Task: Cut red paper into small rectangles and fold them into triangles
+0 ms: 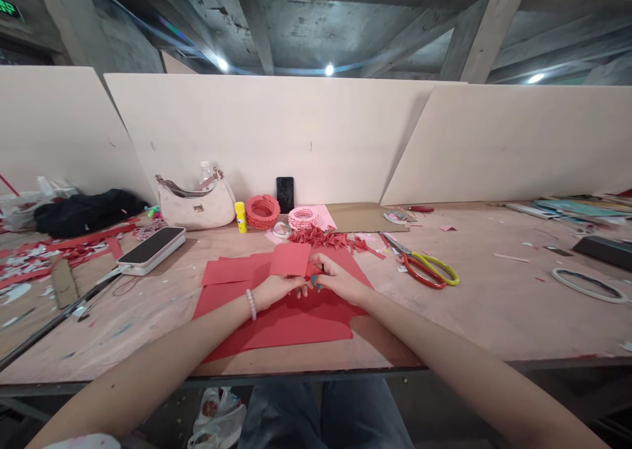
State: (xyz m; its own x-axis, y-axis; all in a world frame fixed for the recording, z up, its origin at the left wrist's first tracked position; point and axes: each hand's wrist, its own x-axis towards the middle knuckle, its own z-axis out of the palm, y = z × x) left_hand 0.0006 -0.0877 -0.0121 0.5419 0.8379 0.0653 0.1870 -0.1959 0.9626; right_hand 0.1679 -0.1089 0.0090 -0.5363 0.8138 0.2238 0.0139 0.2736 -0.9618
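Observation:
Both hands meet above the stacked red paper sheets [306,320] on the table. My left hand [274,291], with a beaded bracelet at the wrist, is closed on a small red paper square [291,259], its thumb along the lower edge. My right hand [338,281] touches the left one, fingers bent and pinching red paper at the square's right side; the fingers partly hide the exact fold. Just behind the hands lies a pile of small folded red paper pieces [328,238].
Orange-and-yellow-handled scissors [419,264] lie to the right, near a white ring [587,286]. Behind stand a glue stick [241,217], red paper rings [262,212], a pink ring [303,218], a phone [285,195] and a handbag [197,205]. A white device [153,250] sits left.

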